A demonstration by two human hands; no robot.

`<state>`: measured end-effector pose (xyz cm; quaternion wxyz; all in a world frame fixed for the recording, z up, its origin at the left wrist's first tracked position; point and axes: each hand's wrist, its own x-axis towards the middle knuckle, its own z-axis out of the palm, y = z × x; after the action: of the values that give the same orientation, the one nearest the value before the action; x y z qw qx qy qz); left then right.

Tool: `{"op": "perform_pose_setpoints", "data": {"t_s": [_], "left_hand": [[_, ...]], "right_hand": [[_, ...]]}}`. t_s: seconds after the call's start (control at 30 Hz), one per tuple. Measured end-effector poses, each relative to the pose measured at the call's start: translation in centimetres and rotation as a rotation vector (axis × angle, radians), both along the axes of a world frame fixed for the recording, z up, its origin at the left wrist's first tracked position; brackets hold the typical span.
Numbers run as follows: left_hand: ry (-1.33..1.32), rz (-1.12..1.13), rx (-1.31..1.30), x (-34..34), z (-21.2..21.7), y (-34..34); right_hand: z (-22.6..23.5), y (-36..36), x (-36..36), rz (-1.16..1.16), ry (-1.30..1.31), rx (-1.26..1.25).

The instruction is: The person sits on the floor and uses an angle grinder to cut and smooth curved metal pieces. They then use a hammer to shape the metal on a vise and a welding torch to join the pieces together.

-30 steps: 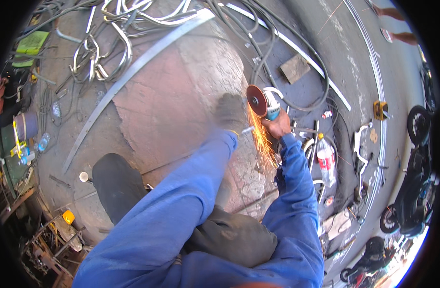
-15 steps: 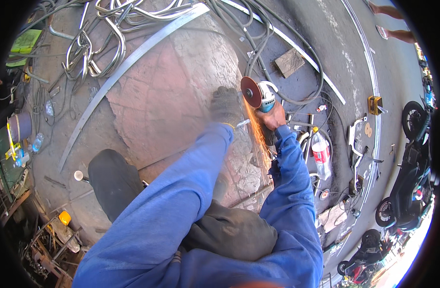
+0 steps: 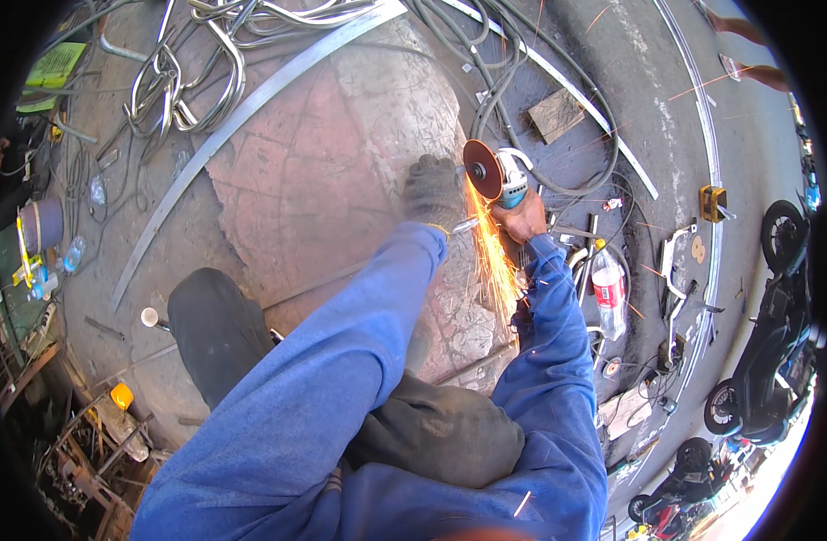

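Observation:
In my bare right hand (image 3: pixel 521 219) is a teal and white angle grinder (image 3: pixel 514 187), its reddish-brown disc (image 3: pixel 483 169) facing my left hand. Bright orange sparks (image 3: pixel 493 270) stream from the disc toward my right sleeve. Just left of the disc, my left hand (image 3: pixel 431 191) wears a dark grey glove, its fingers curled down close to the slab. A short shiny metal piece (image 3: pixel 466 224) shows beside the left wrist, by the sparks. What the gloved fingers grip is hidden under the hand. Below both hands lies a worn, cracked stone slab (image 3: pixel 296 171).
Bent shiny metal tubes (image 3: pixel 224 77) lie at the far left, beside a long flat metal strip (image 3: pixel 242 117). To the right are grey cables (image 3: pixel 603 171), a wooden block (image 3: pixel 556 115) and a plastic bottle (image 3: pixel 609 293). Motorcycles (image 3: pixel 760 347) stand farther right; a person's legs (image 3: pixel 747 50) show at top right.
The spark stream has grown brighter and thicker, and stray sparks now fly out to the upper right. Both hands keep nearly the same places; the whole view has shifted slightly.

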<state>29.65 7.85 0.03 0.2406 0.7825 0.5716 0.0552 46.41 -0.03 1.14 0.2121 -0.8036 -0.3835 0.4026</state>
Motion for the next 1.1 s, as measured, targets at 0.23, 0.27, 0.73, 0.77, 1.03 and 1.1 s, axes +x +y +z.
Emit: {"op": "perform_pose_setpoints", "data": {"t_s": [0.23,0.27,0.73,0.77,1.03,1.1], "left_hand": [[0.015,-0.01,0.042,0.0,-0.8,-0.1],[0.008,-0.001,0.041,0.0,-0.8,-0.1],[0.019,-0.006,-0.005,0.0,-0.5,-0.1],[0.03,-0.005,-0.004,0.1,-0.5,-0.1],[0.017,-0.011,0.0,0.0,-0.6,0.0],[0.012,-0.015,-0.005,0.0,-0.6,0.0]], "right_hand": [[-1.9,-0.8,0.3,-0.047,0.051,0.127],[-2.2,-0.9,0.4,-0.046,0.067,0.133],[-1.5,-0.8,0.5,0.001,0.015,0.08],[-1.3,-0.6,0.5,-0.002,0.012,0.047],[-0.2,-0.3,0.0,-0.017,0.0,0.062],[0.0,-0.2,0.0,0.001,-0.013,0.063]]}}
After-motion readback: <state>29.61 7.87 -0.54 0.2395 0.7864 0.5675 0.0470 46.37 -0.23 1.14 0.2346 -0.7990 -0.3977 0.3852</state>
